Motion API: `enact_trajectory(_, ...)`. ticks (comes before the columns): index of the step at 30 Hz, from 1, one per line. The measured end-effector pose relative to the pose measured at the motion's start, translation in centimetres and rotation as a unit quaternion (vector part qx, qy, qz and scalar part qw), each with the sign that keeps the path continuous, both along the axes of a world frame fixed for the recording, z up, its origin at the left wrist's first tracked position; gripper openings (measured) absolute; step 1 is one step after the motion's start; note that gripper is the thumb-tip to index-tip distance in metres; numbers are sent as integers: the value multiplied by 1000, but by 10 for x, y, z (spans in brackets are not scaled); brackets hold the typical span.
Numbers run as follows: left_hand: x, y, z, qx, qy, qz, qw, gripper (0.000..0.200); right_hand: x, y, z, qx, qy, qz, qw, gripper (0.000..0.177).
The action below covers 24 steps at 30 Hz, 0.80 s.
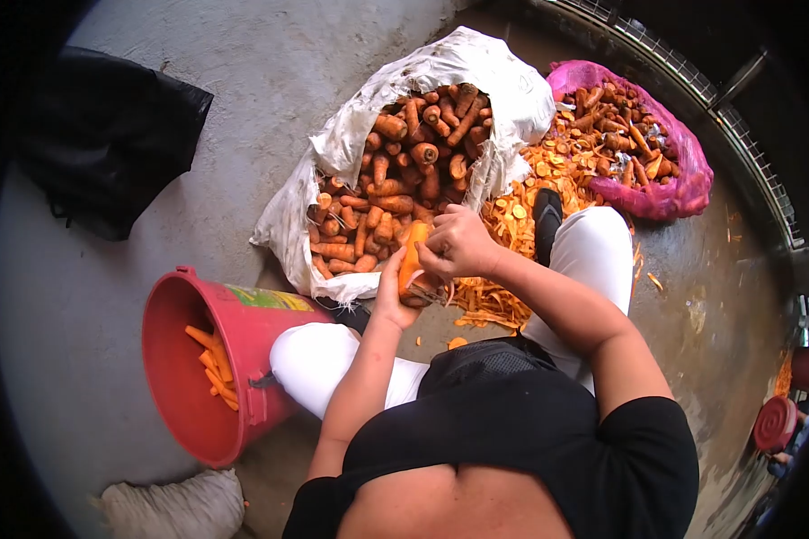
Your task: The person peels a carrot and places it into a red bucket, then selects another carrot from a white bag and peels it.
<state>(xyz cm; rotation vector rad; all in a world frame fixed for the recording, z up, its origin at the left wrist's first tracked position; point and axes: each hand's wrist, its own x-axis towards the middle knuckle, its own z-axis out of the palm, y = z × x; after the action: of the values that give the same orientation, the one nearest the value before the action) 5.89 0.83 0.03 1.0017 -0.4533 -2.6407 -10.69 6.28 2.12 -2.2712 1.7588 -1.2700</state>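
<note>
My left hand (394, 292) is wrapped round a partly peeled carrot (413, 251), bright orange at its upper end and darker below. Close against it on the right, my right hand (457, 244) has its fingers closed; what they hold is too small and hidden to name. Beyond both hands lies an open white sack (337, 144) full of unpeeled carrots (388, 189). Orange peelings and slices (503, 301) cover the floor to the right of the hands.
A red bucket (265, 341) with peeled carrots (214, 364) leans at the left. A pink mesh sack (688, 171) of carrots and scraps stands at the back right. A black bag (108, 135) lies back left, a pale sack (175, 505) front left. Red containers (775, 424) are far right.
</note>
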Motion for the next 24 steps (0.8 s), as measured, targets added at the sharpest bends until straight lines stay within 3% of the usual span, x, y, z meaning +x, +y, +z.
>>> enact_trajectory(7,-1,3,8,-20,24,-18,999,39,-2,-3,-4,-9,-54,7,998,33)
enact_trajectory(10,5,2,9,-48,47,-52,996,42,-12,-10,-13,-4,-57,-40,998,35)
enact_trajectory(11,13,5,14,-58,46,-79,994,42,-26,-15,-13,42,-32,-112,992,40)
enact_trajectory(12,19,8,16,-67,45,-106,991,43,-41,-19,-10,183,-75,-143,970,43)
enact_trajectory(14,21,16,13,-50,28,-113,992,46,-59,-24,-15,77,2,-166,983,42)
enact_trajectory(16,22,18,21,-64,49,-140,987,47,-85,-29,-32,190,134,-228,945,42)
enact_trajectory(20,22,10,18,-51,105,-86,989,55,-86,-26,-27,170,61,-388,903,45)
enact_trajectory(24,18,-1,15,-42,96,-13,994,53,-70,-23,-2,250,-136,-303,909,46)
